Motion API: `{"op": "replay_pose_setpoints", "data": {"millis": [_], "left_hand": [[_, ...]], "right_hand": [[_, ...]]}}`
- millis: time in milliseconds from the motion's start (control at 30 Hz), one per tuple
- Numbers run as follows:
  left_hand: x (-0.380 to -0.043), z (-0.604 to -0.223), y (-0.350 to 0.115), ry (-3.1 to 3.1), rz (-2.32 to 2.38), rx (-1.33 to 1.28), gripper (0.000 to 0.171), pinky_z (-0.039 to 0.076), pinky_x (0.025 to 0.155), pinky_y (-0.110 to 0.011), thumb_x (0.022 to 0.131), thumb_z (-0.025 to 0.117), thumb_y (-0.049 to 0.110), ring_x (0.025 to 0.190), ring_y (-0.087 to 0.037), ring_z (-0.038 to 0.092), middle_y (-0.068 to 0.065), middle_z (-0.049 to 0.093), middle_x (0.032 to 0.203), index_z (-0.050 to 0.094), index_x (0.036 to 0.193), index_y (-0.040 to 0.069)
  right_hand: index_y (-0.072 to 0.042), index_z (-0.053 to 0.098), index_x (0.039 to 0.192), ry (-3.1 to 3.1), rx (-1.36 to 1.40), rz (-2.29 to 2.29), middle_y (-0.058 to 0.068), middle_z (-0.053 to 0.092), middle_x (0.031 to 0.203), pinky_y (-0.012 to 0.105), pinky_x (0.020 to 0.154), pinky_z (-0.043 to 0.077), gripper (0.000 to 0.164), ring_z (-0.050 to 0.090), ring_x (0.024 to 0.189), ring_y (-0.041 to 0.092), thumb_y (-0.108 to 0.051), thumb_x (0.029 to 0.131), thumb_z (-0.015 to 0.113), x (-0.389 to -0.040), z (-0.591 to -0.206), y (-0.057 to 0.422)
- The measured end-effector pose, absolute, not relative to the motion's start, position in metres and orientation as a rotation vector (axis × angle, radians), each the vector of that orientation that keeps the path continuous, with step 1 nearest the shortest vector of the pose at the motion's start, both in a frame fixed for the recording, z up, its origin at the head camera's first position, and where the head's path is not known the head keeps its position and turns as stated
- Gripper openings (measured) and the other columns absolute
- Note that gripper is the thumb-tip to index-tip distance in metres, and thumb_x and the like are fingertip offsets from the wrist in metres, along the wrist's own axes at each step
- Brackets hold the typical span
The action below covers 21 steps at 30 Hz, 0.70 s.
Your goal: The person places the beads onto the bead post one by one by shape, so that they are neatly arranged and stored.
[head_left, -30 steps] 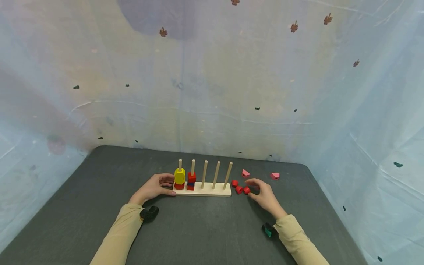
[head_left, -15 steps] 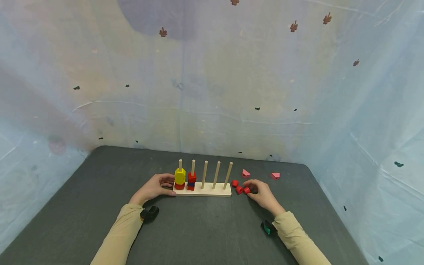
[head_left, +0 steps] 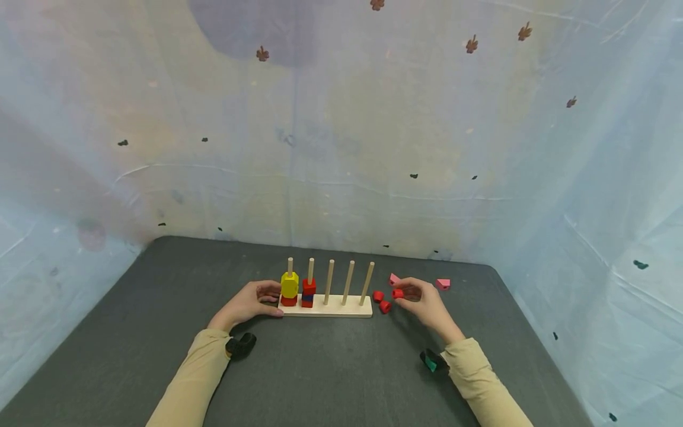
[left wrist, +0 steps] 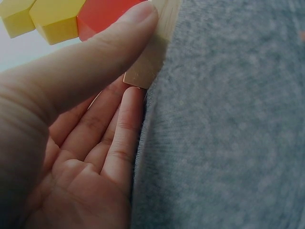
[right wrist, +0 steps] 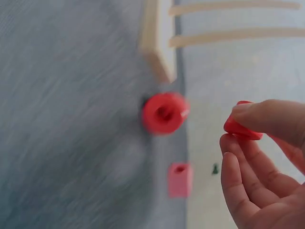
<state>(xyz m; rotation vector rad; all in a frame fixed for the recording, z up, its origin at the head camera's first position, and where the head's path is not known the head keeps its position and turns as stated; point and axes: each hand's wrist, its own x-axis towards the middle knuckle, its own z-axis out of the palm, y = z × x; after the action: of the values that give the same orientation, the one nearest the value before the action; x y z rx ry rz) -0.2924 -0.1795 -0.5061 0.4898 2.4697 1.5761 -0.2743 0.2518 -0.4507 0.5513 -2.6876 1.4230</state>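
Note:
A wooden peg board with several upright pegs stands on the table. My left hand holds its left end, the thumb lying along the board's front edge. Yellow pieces sit above red on the leftmost peg. The second peg carries red blocks with a dark blue one between. My right hand pinches a red bead between thumb and fingers, raised off the table right of the board. Below it lie two loose red beads, close together.
Two pink pieces lie further back on the right: one pink block alone, one pink wedge partly behind the right fingers. The dark table meets a pale plastic sheet at the back.
My right hand has closed on the nearest red bead and lifted it up from beside the other two. The left hand and the peg board have stayed put.

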Motion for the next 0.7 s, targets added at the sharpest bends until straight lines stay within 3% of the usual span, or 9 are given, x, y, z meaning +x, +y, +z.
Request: {"op": "replay_pose_setpoints", "data": {"millis": [167,367,467,700], "left_hand": [[-0.292,-0.505,-0.179,2.464,1.585,0.479,0.062,0.05,0.092,-0.038,0.071,0.086,0.02,0.108,-0.026,0.058,-0.012,0.061,0.12,0.059,0.124,0.001],[-0.29,-0.504,-0.179,2.458,1.597,0.454,0.062,0.049,0.094,-0.039,0.072,0.085,0.018,0.11,-0.027,0.057,-0.013,0.06,0.121,0.058,0.125,0.001],[-0.29,-0.503,-0.179,2.462,1.597,0.447,0.061,0.049,0.094,-0.039,0.072,0.085,0.017,0.11,-0.027,0.057,-0.013,0.06,0.122,0.058,0.125,0.002],[-0.29,-0.503,-0.18,2.445,1.612,0.467,0.061,0.049,0.093,-0.039,0.073,0.084,0.014,0.11,-0.028,0.057,-0.013,0.06,0.122,0.057,0.126,0.0]], "right_hand": [[0.004,0.061,0.12,-2.612,0.587,1.566,0.019,0.064,0.114,0.033,0.084,0.055,0.034,0.064,0.099,0.032,0.001,0.087,0.068,-0.273,-0.433,0.241],[-0.007,0.062,0.123,-2.599,0.464,1.739,0.011,0.064,0.116,0.039,0.089,0.052,0.036,0.064,0.102,0.022,-0.021,0.09,0.069,-0.267,-0.409,0.227],[-0.009,0.06,0.124,-2.554,0.403,1.857,0.01,0.063,0.117,0.044,0.093,0.049,0.038,0.062,0.105,0.023,-0.026,0.09,0.068,-0.268,-0.401,0.221],[-0.003,0.052,0.129,-2.397,0.402,2.108,0.021,0.057,0.125,0.048,0.097,0.044,0.047,0.058,0.112,0.029,-0.028,0.092,0.067,-0.275,-0.384,0.211]]}}
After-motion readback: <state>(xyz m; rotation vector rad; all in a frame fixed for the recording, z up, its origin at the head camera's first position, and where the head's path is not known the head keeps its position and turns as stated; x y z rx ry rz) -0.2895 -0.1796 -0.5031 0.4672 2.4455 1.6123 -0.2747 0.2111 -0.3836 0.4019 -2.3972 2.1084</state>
